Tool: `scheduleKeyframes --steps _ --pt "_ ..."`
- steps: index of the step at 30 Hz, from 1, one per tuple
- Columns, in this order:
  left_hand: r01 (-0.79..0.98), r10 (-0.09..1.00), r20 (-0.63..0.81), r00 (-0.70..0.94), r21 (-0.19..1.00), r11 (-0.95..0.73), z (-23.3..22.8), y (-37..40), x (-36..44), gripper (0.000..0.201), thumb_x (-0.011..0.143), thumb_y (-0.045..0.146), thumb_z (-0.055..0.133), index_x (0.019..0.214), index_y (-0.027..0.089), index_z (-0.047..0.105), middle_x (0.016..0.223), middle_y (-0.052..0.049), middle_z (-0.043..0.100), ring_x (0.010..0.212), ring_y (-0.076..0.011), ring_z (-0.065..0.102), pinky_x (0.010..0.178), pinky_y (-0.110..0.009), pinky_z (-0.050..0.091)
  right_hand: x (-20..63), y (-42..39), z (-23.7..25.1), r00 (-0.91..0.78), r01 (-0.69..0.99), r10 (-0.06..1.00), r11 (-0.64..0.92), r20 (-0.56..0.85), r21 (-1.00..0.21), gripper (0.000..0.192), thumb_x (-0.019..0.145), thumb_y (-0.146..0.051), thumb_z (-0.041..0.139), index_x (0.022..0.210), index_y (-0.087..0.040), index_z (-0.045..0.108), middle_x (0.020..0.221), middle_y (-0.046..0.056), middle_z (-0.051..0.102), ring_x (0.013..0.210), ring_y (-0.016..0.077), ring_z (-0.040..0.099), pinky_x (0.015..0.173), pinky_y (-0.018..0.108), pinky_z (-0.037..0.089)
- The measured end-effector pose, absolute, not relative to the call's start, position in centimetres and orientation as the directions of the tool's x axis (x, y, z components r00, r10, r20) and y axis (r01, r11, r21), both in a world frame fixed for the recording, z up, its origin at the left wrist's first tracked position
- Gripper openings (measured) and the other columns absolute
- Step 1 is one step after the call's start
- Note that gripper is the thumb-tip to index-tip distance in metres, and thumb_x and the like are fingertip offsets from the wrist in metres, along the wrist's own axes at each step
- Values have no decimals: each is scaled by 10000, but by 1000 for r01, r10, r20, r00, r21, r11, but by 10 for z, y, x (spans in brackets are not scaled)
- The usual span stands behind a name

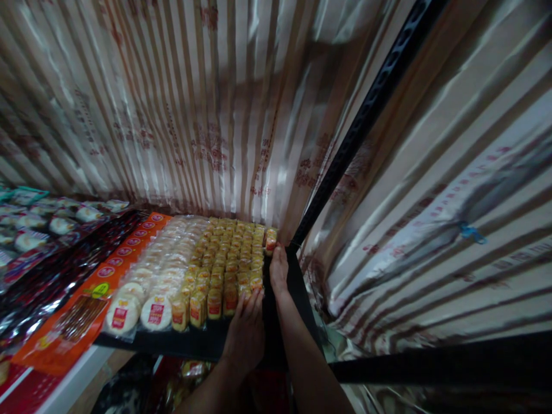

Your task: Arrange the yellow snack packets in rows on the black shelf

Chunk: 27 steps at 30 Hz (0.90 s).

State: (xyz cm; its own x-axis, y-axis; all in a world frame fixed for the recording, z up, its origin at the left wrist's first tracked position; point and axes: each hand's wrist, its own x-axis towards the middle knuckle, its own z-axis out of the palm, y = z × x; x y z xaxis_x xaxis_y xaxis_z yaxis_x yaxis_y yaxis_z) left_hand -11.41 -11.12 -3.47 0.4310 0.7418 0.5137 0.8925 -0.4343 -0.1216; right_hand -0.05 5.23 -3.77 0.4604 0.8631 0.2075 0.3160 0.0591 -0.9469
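Both hands reach onto a dark shelf (190, 344) packed with wrapped snacks. The left hand (246, 330) lies palm down at the front right corner of a block of small yellow packets (228, 259), its fingers spread flat and their tips touching the nearest packets in the front rows — it presses against them rather than closing round any one. The right hand (278, 269) stretches further back along the right edge of that same block, beside a black upright post (366, 109) with a row of holes; its fingertips meet a single packet (271, 240) at the far right corner, but whether the fingers pinch it or only rest on it cannot be told, as the hand is seen from behind. The yellow packets stand in tight rows, filling the right part of the shelf. Just left of them lie rows of round white cakes (150, 287) in clear wrap with red labels, then long orange packs (86, 305), then dark glossy bags (47, 276). Striped, shiny plastic sheeting (194, 103) hangs behind and to the right of the shelf.
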Motion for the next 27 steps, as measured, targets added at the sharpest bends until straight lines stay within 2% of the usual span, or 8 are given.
scheduleKeyframes --steps 3,10,14,23,27 --pt "889 740 510 439 -127 -440 -34 -111 -114 458 848 284 392 1247 96 518 1396 -107 414 1357 -233 220 1140 -437 11 1 59 -49 427 384 869 77 251 -920 563 808 -410 384 1274 -109 478 1360 125 456 1273 199 385 1085 376 248" --pt "885 749 487 450 -129 -448 -37 -110 -114 447 838 288 404 1220 103 545 1403 -109 404 1361 -245 203 1131 -451 50 -7 68 -50 409 459 866 76 287 -885 529 796 -338 387 1266 -121 498 1259 116 559 1167 196 497 1019 364 349" --pt "883 743 496 451 -123 -454 -38 -110 -114 442 838 278 406 1220 104 546 1400 -106 410 1361 -246 200 1126 -448 66 -3 70 -49 394 494 861 96 321 -864 525 787 -329 389 1230 -85 529 1226 147 576 1149 218 503 1014 390 349" --pt "880 745 495 447 -96 -464 -34 -109 -115 468 829 262 402 1248 87 516 1403 -110 407 1369 -250 180 1120 -435 69 0 74 -52 417 468 852 96 315 -878 491 765 -319 403 1195 -137 555 1189 109 606 1108 205 533 995 379 368" --pt "876 744 488 456 -99 -472 -36 -109 -115 487 835 270 395 1275 80 483 1426 -114 369 1366 -252 195 1120 -438 70 3 75 -50 428 499 830 113 357 -859 471 770 -324 402 1143 -109 592 1141 137 624 1083 235 543 987 411 366"
